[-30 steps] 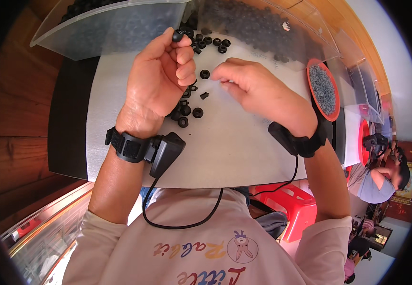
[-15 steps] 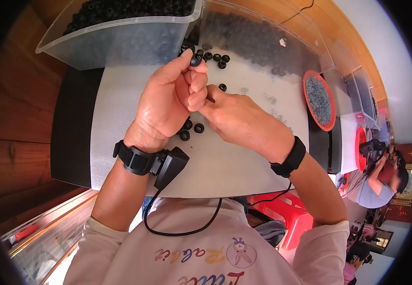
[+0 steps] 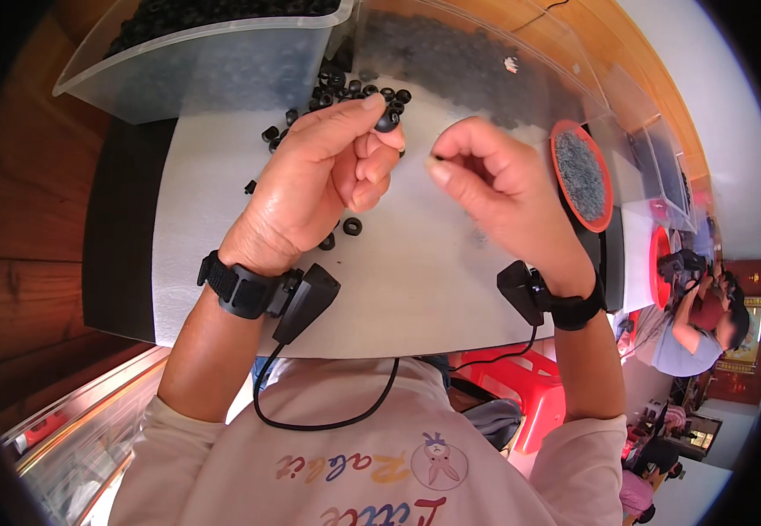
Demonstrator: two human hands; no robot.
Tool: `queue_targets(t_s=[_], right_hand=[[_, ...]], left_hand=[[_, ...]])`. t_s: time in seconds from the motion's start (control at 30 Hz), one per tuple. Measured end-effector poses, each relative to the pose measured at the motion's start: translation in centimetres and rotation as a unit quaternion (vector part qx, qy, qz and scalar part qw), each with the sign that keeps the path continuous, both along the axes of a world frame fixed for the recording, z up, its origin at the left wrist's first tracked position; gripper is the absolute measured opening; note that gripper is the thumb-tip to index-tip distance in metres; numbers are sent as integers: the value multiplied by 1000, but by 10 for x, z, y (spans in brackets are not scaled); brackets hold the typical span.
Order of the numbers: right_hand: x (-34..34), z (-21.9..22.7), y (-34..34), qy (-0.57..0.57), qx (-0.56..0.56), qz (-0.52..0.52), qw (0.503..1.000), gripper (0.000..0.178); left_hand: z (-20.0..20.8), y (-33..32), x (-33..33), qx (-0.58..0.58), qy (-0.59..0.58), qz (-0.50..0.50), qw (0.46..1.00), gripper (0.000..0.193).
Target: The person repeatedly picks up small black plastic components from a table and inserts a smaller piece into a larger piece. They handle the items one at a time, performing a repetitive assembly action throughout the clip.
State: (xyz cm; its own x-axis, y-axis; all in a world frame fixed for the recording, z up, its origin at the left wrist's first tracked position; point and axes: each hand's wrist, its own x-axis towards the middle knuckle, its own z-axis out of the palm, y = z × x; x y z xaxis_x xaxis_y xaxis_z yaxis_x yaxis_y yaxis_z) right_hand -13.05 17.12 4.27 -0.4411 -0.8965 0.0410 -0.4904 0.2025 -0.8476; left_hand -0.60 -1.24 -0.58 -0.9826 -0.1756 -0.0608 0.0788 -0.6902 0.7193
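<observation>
My left hand is raised over the white tabletop, palm turned inward, pinching a small round black part with a hole between thumb and forefinger. To its right, my right hand hangs apart from it. Its thumb and forefinger are pressed together; a tiny dark speck shows at their tips, too small to name. Loose black ring-like parts lie below the left hand, with a larger cluster of them just beyond it.
A translucent bin heaped with black parts stands at the far left. Behind the table, a clear box holds dark pieces. An orange-red dish of small grey bits sits at right. A red stool and another person are beyond.
My right hand has pulled away from the left hand, up and to the right, fingertips pinched. The left hand keeps its black part and has shifted slightly.
</observation>
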Motion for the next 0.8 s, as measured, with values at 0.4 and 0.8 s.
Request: queue_targets(t_s=[0.4,0.8], right_hand=[[-8,6,23,-155,-126,-39,979,7],[-8,3,28,-58,-135,-6,989,14]], left_hand=[[24,28,-5,-72,-44,-65,994,36],[15,26,-12,-76,-48,-74,993,36]])
